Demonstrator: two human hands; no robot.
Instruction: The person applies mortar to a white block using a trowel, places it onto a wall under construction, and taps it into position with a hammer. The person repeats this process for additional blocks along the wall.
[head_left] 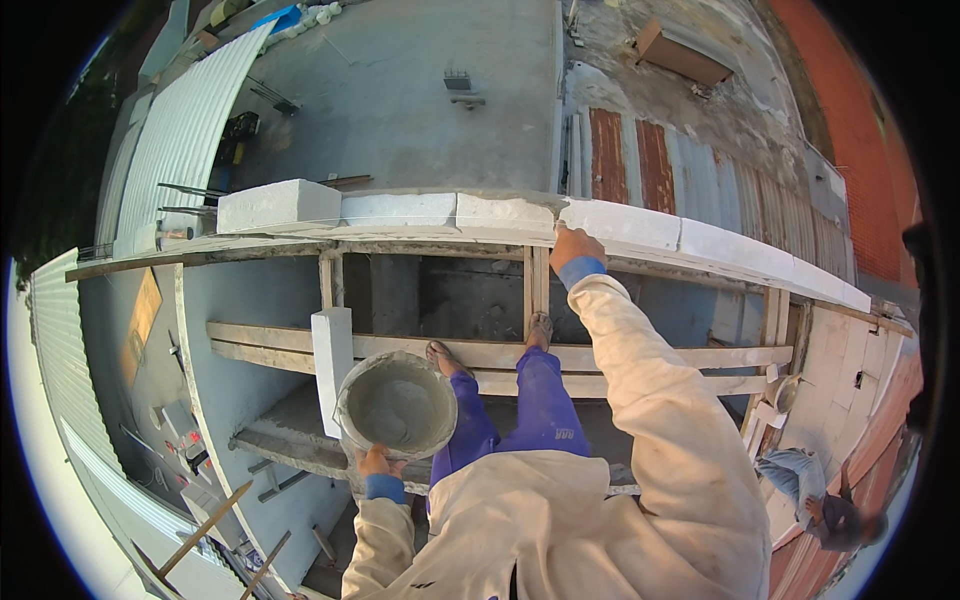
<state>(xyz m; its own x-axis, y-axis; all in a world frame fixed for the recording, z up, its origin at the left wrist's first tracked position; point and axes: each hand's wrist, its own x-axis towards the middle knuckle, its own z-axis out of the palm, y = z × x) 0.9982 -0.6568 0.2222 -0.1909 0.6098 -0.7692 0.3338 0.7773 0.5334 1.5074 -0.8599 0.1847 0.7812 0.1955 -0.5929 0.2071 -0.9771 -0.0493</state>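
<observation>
My left hand (378, 463) grips the near rim of a round bucket (347, 430) that holds wet grey mortar (398, 408). Its fingers are closed against the side. Ahead of me runs a row of white blocks (620, 224) along the wall top. My right hand (578, 247) reaches to the joint between two of these blocks, fingers closed. Something small seems to stick out from it into the joint, too small to make out. Grey mortar shows at that joint. A thin string (400, 227) stretches along the blocks' near side.
My bare feet stand on wooden planks (490, 355) high over rooms below. A loose white block (333, 370) stands beside the bucket. Past the wall lie a grey slab (390, 100) and rusty corrugated roofing (655, 160). Another person (820, 505) is at the lower right.
</observation>
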